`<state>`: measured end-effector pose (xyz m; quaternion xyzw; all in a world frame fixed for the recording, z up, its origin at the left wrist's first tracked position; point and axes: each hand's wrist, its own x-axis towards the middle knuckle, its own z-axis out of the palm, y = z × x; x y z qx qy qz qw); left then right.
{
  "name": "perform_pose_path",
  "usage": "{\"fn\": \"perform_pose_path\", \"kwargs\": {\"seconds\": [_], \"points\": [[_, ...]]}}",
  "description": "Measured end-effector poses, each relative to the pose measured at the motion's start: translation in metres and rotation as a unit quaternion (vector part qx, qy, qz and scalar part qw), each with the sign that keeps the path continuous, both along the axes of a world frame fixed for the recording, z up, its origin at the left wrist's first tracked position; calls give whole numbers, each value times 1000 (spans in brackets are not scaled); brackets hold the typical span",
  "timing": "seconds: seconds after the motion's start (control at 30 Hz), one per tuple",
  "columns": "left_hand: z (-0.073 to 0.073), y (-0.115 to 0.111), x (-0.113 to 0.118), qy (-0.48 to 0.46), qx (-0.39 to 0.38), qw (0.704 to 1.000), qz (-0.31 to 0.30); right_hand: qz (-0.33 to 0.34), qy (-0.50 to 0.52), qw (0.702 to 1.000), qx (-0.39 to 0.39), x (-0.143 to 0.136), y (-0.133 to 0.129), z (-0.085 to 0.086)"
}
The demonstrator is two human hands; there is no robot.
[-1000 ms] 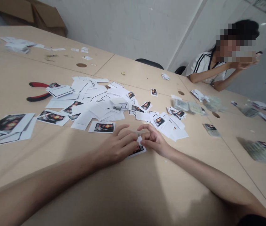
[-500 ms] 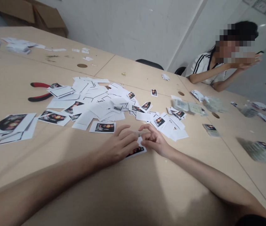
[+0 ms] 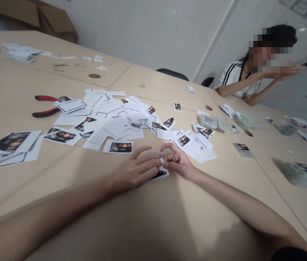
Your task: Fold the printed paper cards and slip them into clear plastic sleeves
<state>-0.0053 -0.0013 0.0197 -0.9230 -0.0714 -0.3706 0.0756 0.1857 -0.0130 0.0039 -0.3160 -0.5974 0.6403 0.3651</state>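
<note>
1. Brings left hand [image 3: 134,170] slightly farther over printed card [image 3: 161,173] on surface [image 3: 142,224] than half a second ago, beside right hand [image 3: 181,165].
2. Curls both hands' fingers at translucent piece [image 3: 156,153]; cannot tell if gripping.
3. Seems mid-handling; likely calls for steady fingertips.
4. Shows clear packets [image 3: 208,121] at right and cardboard box [image 3: 57,20] beyond, without discernible contents.

This looks like a shared workroom, part office and part packing room. A large, pale wood-look tabletop [image 3: 159,224], jointed in sections and cut with round holes [image 3: 94,76], carries heaps of printed cards [image 3: 118,147], stacked clear packs [image 3: 300,174] and a tool [image 3: 46,98] with red and black handles. A cardboard box [image 3: 57,19] stands near the plain grey wall [image 3: 142,36], a black chair [image 3: 172,73] shows beyond the far edge, and another person [image 3: 233,78] sits at the same tabletop.
</note>
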Motion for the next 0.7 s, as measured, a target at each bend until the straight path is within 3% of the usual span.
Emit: {"fn": "perform_pose_path", "kwargs": {"seconds": [0.7], "points": [[3,-3,-2,-3,46,999,5,5,71,996,-51,0,1,0]]}}
